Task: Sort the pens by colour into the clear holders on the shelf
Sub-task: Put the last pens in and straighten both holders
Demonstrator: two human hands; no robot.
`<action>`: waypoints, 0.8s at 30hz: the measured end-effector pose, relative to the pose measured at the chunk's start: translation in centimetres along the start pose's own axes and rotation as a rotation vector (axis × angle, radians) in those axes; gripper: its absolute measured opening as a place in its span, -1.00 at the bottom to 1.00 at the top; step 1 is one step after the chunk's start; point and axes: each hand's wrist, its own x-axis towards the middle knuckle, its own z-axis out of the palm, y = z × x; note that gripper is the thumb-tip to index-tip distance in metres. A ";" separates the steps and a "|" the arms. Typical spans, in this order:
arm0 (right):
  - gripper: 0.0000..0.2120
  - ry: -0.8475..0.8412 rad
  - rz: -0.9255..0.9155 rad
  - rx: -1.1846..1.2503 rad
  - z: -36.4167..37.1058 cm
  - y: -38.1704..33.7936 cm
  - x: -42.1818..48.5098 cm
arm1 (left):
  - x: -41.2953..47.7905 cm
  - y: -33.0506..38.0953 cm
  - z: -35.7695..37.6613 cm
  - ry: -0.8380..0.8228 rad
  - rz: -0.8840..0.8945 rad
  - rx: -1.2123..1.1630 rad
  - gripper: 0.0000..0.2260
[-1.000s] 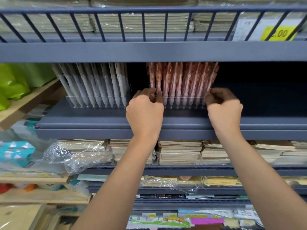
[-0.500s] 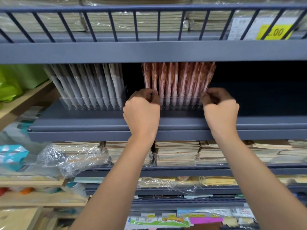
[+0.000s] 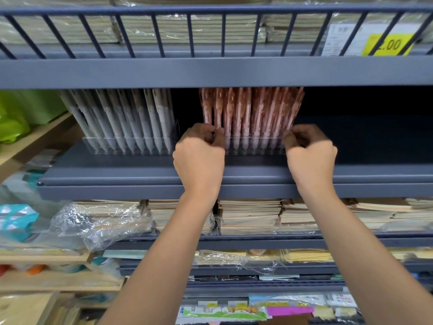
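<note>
- While the pink pens [image 3: 251, 118] are standing tips-down in a clear holder [image 3: 255, 146] on the grey shelf [image 3: 140, 174], both hands are pinching that holder's ends.
- Left hand [image 3: 199, 156] is curling its fingers tight on the left end.
- Right hand [image 3: 309, 156] is gripping the right end likewise.
- Grey pens [image 3: 121, 120] are leaning in a second holder [image 3: 126, 146] just to the left.
- Wrapped notebooks [image 3: 248, 216] are sitting stacked below.

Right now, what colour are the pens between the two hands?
Reddish pink with small pale marks, the pens show best in the head view.
</note>
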 end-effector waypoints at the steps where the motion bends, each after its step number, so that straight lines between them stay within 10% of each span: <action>1: -0.90 -0.001 0.000 -0.001 0.0 0.0 0.0 | -0.1 0.0 0.0 0.002 -0.004 -0.007 -0.92; 24: -0.92 -0.006 -0.010 0.015 -0.1 0.1 -0.1 | -0.8 0.7 1.0 -0.016 0.052 0.051 -0.88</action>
